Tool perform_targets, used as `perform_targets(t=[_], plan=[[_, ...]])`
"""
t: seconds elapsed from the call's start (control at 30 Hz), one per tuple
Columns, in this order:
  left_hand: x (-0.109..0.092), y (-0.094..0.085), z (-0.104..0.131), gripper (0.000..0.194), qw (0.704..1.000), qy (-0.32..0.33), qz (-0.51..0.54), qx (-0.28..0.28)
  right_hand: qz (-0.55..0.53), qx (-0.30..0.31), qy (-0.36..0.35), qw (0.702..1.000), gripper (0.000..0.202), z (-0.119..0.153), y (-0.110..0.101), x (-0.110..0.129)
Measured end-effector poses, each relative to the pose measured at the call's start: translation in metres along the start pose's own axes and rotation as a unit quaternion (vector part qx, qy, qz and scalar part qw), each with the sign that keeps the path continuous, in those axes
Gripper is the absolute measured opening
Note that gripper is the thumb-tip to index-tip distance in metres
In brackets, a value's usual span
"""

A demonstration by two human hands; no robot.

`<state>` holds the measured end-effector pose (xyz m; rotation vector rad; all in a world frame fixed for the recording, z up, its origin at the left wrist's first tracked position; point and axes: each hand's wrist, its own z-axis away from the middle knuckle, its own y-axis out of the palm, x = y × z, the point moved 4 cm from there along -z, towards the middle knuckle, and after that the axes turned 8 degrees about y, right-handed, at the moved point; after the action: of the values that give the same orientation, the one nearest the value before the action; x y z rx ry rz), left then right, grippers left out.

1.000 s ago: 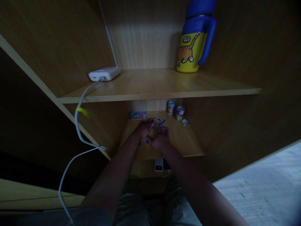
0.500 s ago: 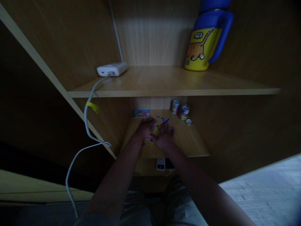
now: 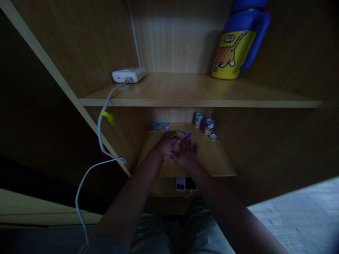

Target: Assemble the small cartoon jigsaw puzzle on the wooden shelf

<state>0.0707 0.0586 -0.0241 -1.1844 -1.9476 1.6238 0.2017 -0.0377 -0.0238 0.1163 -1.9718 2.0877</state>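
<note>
Both of my hands are over the lower shelf, among small blue pieces that look like jigsaw pieces. My left hand reaches across them with its fingers stretched out towards the right. Close beside it, my right hand lies low with fingers spread forward, its thumb near the left palm. Some pieces lie past the fingertips, and a few blue pieces show below the left hand. Whatever is under the palms is hidden. A colourful picture card lies at the back left.
Two small printed cans stand at the back right, with a round metal lid in front. Above is an upper shelf holding a white charger with a hanging cable and a blue-yellow bottle. A white device lies below.
My left hand has slid a little to the right, closer to my right hand, with its fingers now pointing more sideways. My right hand has hardly moved. The view has shifted slightly.
</note>
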Motion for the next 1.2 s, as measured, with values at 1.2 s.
perform_targets(t=[1.2], plan=[[-0.039, -0.005, 0.026, 0.055, 0.949, -0.303, -0.071, -0.049, -0.003, 0.000, -0.077, 0.997, 0.071, -0.096, 0.004, 0.003]])
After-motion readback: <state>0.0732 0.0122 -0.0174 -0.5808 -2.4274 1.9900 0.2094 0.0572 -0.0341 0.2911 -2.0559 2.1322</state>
